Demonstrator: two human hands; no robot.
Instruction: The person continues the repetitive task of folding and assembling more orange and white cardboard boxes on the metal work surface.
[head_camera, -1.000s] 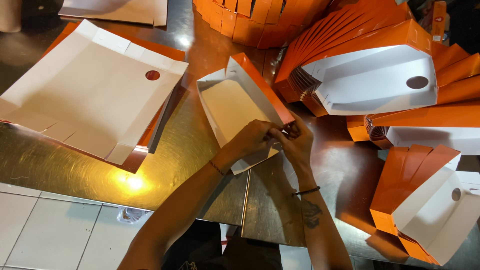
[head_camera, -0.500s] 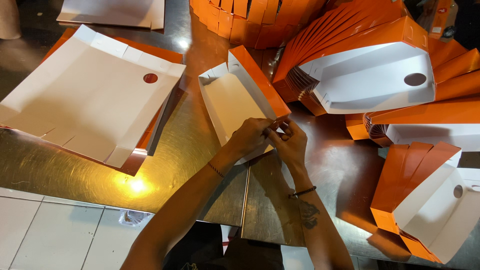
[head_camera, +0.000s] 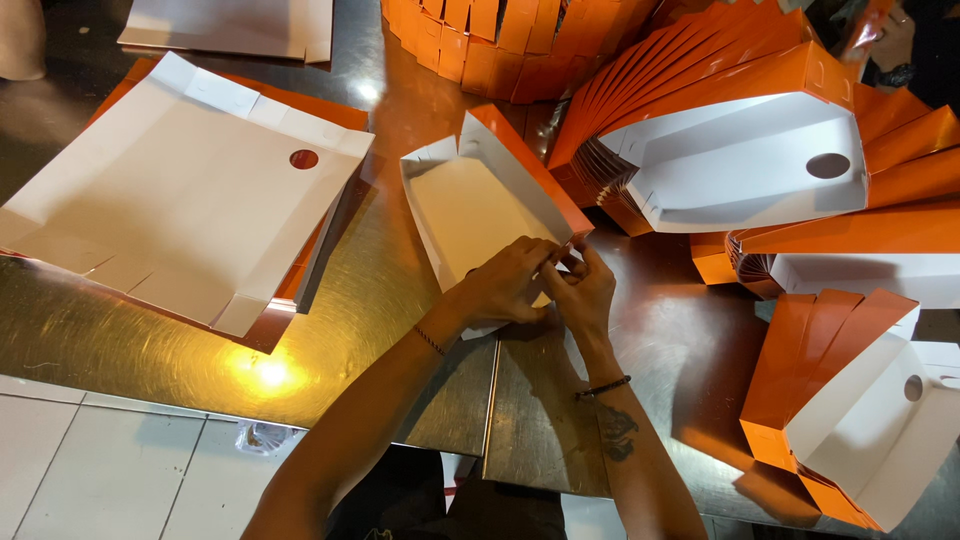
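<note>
Both hands, left (head_camera: 510, 285) & right (head_camera: 580, 290), pinched the near corner of the half-folded box (head_camera: 480, 205) on the metal bench (head_camera: 400, 300). Corner flap prob. could pop open or tear if pushed too hard

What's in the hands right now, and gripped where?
Both hands, left hand and right hand, pinch the half-folded box, orange outside and white inside, at its near right corner, where the side wall meets the end flap. Nothing else is held.
</note>
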